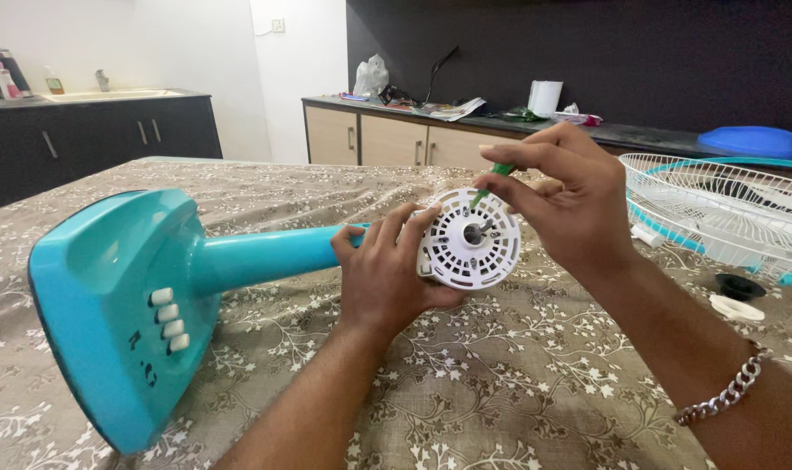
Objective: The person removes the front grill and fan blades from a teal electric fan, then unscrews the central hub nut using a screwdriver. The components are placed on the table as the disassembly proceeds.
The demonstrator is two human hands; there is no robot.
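Note:
A turquoise table fan body [134, 296] lies on its side on a floral cloth, its base with white buttons toward me and its neck pointing right. My left hand [387, 274] grips the white vented motor housing [471, 239] at the neck's end. My right hand [566, 204] holds a green-handled screwdriver [492, 178], its tip at the housing's face near the centre shaft.
A white wire fan guard with a turquoise rim [718, 213] lies at the right. A black cap [740, 285] and a white ring [735, 306] sit beside it. Cabinets and a cluttered counter [431, 130] stand behind; a sink counter [91, 122] is at the back left.

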